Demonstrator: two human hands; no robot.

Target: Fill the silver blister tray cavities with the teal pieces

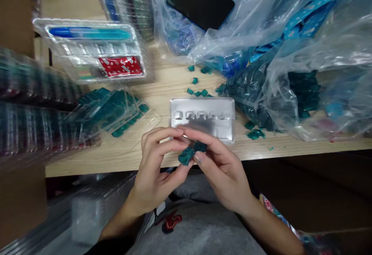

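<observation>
Above the table's front edge, my two hands meet, each closed in a pinch. My left hand grips a small, glossy, dark teal piece between thumb and fingers. A second dark teal piece sits between the thumb and forefinger of my right hand. Whether the two pieces are joined cannot be made out. Just beyond my fingertips lies a shallow clear plastic tray with a row of small moulded hollows; my fingers cover part of its near edge. Several loose teal pieces lie behind it.
At left, clear trays of teal pieces lie near stacked trays. A clear case holds a blue pen and a red patterned packet. Plastic bags fill the right back, with a black phone on top.
</observation>
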